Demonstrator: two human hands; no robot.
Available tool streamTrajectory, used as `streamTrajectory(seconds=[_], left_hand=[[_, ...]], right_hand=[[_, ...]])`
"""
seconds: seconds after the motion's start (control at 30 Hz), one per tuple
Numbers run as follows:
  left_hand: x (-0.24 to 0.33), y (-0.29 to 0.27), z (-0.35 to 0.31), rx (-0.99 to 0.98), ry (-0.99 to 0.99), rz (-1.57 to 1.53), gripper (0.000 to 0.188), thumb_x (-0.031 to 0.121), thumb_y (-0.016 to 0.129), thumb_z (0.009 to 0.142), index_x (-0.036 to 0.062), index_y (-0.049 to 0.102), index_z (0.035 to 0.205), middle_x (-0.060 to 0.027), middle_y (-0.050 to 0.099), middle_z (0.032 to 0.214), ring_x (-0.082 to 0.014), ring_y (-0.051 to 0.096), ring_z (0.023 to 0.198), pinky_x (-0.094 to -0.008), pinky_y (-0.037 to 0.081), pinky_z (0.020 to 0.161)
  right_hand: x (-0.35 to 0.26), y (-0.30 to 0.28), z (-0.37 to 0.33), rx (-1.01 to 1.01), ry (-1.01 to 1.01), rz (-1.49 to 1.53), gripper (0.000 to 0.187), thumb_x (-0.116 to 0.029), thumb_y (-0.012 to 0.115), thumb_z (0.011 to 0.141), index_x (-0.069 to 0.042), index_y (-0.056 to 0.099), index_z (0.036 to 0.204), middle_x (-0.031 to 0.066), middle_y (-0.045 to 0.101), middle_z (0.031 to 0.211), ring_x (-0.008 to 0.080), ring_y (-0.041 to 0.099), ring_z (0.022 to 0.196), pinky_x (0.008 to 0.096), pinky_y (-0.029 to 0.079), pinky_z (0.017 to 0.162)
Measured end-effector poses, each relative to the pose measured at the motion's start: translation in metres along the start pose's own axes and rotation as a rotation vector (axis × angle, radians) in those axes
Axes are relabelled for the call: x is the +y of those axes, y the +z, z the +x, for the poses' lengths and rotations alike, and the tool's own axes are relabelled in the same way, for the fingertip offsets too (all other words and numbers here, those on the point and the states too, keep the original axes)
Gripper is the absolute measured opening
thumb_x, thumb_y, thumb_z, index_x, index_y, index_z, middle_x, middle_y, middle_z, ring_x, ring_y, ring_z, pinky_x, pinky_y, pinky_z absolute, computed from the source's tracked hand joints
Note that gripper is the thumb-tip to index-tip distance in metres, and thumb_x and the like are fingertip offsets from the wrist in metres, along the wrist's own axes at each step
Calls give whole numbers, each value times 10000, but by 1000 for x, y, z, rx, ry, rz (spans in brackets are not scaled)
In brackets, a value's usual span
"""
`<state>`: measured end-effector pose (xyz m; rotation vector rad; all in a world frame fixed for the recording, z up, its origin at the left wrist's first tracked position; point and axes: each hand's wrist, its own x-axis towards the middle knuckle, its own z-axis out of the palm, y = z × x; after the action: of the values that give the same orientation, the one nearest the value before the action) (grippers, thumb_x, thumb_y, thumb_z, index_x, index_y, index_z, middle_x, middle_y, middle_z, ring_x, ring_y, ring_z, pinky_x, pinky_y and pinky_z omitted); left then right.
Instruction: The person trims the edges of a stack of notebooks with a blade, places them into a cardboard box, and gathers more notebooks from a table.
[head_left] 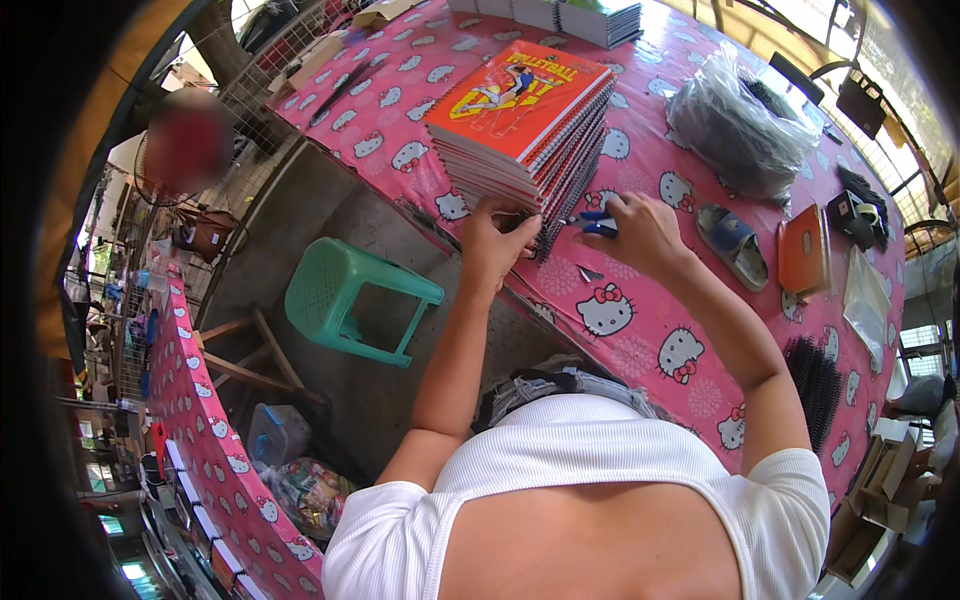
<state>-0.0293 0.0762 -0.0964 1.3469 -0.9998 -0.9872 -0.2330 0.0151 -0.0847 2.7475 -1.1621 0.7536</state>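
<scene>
A tall stack of spiral notebooks (520, 110) with an orange cover on top stands on the pink table, its black coil bindings facing right. At the near corner of the stack, my left hand (494, 245) is closed, with thumb and fingers pinching a notebook low down by its coil end. My right hand (645, 235) is wrapped round blue-handled pliers (599, 226). Their tip points left toward the coils, a short way off. A small dark, pointed piece (590, 273) lies on the table below the pliers.
A clear plastic bag of black coils (745, 120), a blue slipper (733, 245) and an orange notebook (806, 252) are on the table's right. Loose black coils (815, 385) lie by my right elbow. More notebooks (600, 22) stand at the far edge. A green stool (350, 295) stands left.
</scene>
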Motion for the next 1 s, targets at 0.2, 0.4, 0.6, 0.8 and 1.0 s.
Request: streamTrajectory(seconds=[0.2,0.4,0.6,0.8,1.0], left_hand=[[-6,6,-1,16,72,31,353,60,716,731,-18,488,989,-79,614,777,-98,581,586,-210,488,468],[-11,1,-2,8,-7,-40,339,55,711,735,-16,486,979,-77,611,760,-98,584,586,-210,487,463],[-15,5,-1,35,38,14,330,56,707,738,-30,493,973,-84,613,743,-104,593,581,-210,490,459],[-23,-2,1,16,-27,-21,323,55,718,725,-37,516,959,-85,618,742,-99,590,574,-199,487,454],[-26,4,0,4,-3,23,267,54,713,726,-28,546,918,-70,619,739,-99,590,571,-202,485,454]], right_hand=[[-7,9,10,-220,95,39,480,-540,641,692,-60,614,705,98,595,678,270,611,625,380,484,568],[2,7,-4,-83,56,-2,488,-539,627,703,-52,626,721,112,614,701,271,620,621,375,492,565],[-7,18,9,-229,80,52,498,-547,630,695,-50,626,723,98,610,703,256,624,649,376,492,569],[1,12,-4,-90,20,-3,493,-547,625,695,-54,624,691,97,606,669,250,621,615,370,491,542],[-4,28,3,-278,85,32,506,-554,632,686,-48,628,690,97,614,679,257,625,626,373,494,561]])
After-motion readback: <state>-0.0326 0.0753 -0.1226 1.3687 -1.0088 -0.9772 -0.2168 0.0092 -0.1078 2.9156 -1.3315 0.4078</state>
